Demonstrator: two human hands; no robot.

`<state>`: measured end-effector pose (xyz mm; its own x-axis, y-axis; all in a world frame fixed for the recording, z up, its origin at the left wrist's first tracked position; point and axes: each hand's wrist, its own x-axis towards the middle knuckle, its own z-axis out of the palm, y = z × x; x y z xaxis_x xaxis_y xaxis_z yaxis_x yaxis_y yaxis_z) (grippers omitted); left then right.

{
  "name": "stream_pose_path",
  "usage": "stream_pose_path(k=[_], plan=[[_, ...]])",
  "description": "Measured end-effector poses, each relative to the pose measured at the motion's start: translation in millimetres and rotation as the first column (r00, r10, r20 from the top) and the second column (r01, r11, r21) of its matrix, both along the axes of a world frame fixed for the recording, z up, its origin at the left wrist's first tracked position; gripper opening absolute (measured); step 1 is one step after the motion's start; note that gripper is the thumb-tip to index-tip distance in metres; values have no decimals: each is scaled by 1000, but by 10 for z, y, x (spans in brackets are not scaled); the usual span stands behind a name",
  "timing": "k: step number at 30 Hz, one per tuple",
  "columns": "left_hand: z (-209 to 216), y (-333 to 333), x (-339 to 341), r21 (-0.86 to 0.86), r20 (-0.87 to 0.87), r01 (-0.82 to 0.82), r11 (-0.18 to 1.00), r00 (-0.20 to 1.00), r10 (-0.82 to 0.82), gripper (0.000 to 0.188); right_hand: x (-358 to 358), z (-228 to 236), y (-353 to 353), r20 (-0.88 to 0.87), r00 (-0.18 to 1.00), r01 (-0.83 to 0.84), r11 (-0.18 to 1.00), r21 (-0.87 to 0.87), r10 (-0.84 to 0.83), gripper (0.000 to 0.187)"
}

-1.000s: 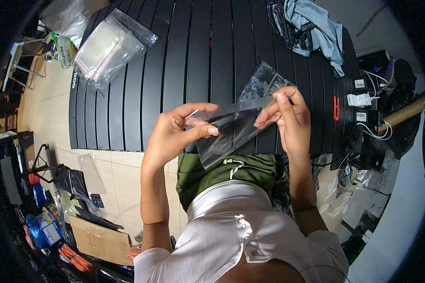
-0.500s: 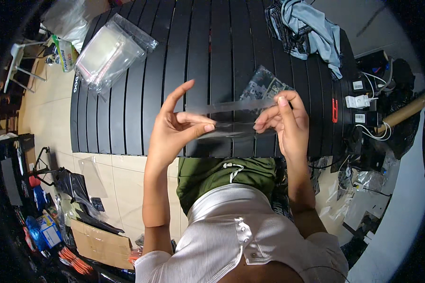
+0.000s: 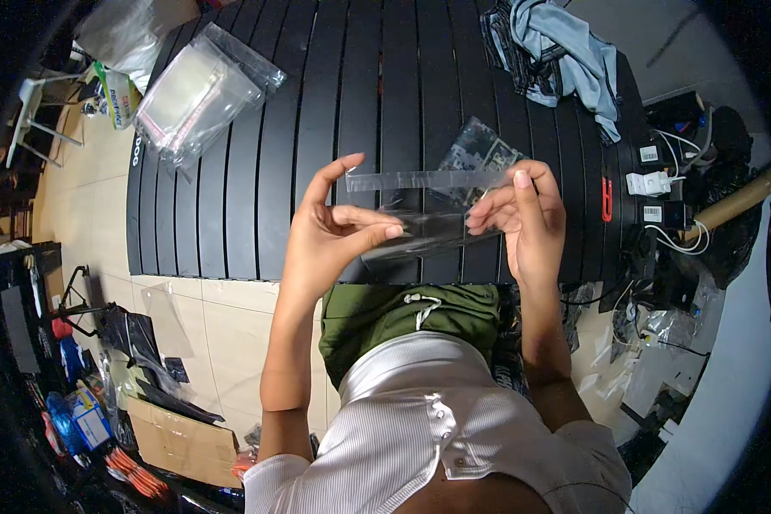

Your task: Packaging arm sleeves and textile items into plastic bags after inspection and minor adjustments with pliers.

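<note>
Between my two hands a clear plastic bag (image 3: 433, 230) is stretched above the near part of the black slatted table (image 3: 317, 103). My left hand (image 3: 330, 227) pinches its left side between thumb and a finger, with another finger raised. At the bag's right end, my right hand (image 3: 531, 210) is closed on it, thumb against forefinger near the narrow clear flap strip. Just behind the bag lies a clear packet with a grey-and-dark pattern (image 3: 475, 147), partly hidden by the bag and my right hand.
A pile of clear plastic bags (image 3: 193, 98) lies at the table's far left. Crumpled light-blue and dark cloth (image 3: 561, 47) sits far right. White plugs and cables (image 3: 651, 184) are beyond the right edge, near a red clip-like piece (image 3: 607, 200). Cardboard (image 3: 184, 441) lies on the floor, lower left.
My left hand has shifted slightly right and the bag's strip has swung up, its left end now near my raised finger. My right hand has moved only a little.
</note>
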<state>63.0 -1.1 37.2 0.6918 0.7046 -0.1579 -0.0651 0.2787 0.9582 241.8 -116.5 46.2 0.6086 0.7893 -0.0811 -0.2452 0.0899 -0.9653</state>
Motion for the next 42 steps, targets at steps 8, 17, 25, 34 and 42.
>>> stream_pose_path(k=[8, 17, 25, 34, 42], plan=[[33, -62, 16, 68, -112, -95, 993, 988, 102, 60, 0, -9, -6, -10, 1000, 10, 1000, 16, -10, 20], [55, -114, 56, 124, -149, -110, 986, 980, 128, 6, 26, -36, -31, 6, 1000, 11, 999, 41, -12, 20], [86, -122, 54, 73, -145, -60, 996, 987, 70, 7, 44, -33, -51, 5, 1000, -5, 998, 57, 5, 20], [37, -122, 73, 97, -162, -69, 993, 983, 84, 9, 149, -38, -119, -84, 962, -242, 956, 166, 258, 56], [64, -75, 13, 82, -198, -15, 996, 980, 31, 8, 144, -41, -137, 7, 889, -458, 889, -16, 458, 53]])
